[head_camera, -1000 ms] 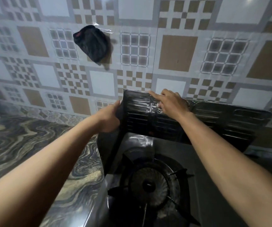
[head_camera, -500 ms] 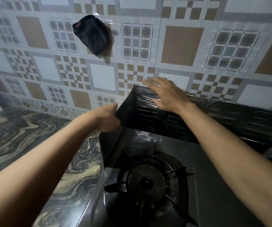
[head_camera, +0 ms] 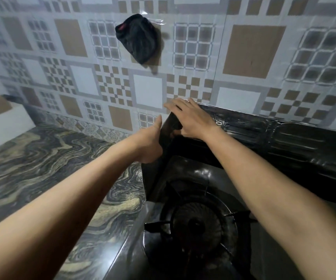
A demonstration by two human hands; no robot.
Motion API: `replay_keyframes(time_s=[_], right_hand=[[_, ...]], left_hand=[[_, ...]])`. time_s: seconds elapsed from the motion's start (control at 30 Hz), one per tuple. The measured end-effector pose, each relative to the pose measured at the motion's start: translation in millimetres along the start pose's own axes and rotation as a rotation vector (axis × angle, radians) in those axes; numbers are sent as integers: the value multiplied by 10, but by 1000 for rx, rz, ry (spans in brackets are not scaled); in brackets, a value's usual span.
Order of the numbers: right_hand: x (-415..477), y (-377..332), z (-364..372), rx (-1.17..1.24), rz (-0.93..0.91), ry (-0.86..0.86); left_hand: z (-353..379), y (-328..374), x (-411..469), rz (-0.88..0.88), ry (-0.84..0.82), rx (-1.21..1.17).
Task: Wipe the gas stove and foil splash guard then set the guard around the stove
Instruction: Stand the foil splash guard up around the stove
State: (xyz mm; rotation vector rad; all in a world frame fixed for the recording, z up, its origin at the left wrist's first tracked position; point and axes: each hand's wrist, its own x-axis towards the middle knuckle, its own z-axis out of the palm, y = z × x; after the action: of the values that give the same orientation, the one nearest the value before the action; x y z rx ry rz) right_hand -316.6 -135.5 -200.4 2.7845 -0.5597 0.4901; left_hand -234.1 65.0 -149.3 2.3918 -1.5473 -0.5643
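Nearest the camera, two bare forearms reach forward over the gas stove (head_camera: 201, 173), whose glossy dark top carries a round burner (head_camera: 197, 225) ringed by black pan-support prongs. To the left of the stove lies the desk (head_camera: 42, 168), a marbled slab of grey and cream swirls. The foil splash guard (head_camera: 294, 142) stands upright on two sides of the stove. Its left panel (head_camera: 162, 170) rises along the stove's left edge, and its ribbed back panel runs along the rear, just in front of the wall; both look dark in this light. Whether a panel stands on the stove's right side cannot be seen. The left hand (head_camera: 148, 144) is pressed against the outer face of the left panel, its thumb (head_camera: 159, 122) pointing up along the foil. Its fingers are hidden behind the hand and the panel, so whether they clamp the foil cannot be told. The right hand (head_camera: 191, 120) lies over the top corner where the two panels meet. Its fingers (head_camera: 175, 107) are stretched out straight and close together across the upper edge, resting on the foil. Behind the guard rises the tiled wall (head_camera: 244, 93), patterned in brown, white and grey squares. A black bundle (head_camera: 137, 43) hangs high on the wall, above and to the left of the hands. Far left, a white block (head_camera: 3, 122) sits at the end of the desk.
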Motion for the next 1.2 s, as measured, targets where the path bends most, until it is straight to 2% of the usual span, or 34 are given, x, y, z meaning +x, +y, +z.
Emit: replay_keyframes(time_s=[0.13,0.27,0.5,0.7,0.83,0.93,1.07,1.2], right_hand=[[89,22,61,33,-32,19],[153,52,134,74,-37,30],[115,119,157,0,-39,94],[116,123,154,18,-24,60],[75,142,96,42,0,40],[-137,174,20,-30,-8,87],[-453,372,47,-246,1,143],[-558,507,153,-400,45,27]], left_hand=[[25,-13,56,41,-27,-69],[11,-5,80,27,22,-113],[49,20,86,74,120,-10],[-50,49,151,19,-25,23],[-154,72,181,-14,-42,-53],[-245,156,262,-18,-79,-102],[-285,300,530,130,-29,-43],[-263,325,827,180,44,25]])
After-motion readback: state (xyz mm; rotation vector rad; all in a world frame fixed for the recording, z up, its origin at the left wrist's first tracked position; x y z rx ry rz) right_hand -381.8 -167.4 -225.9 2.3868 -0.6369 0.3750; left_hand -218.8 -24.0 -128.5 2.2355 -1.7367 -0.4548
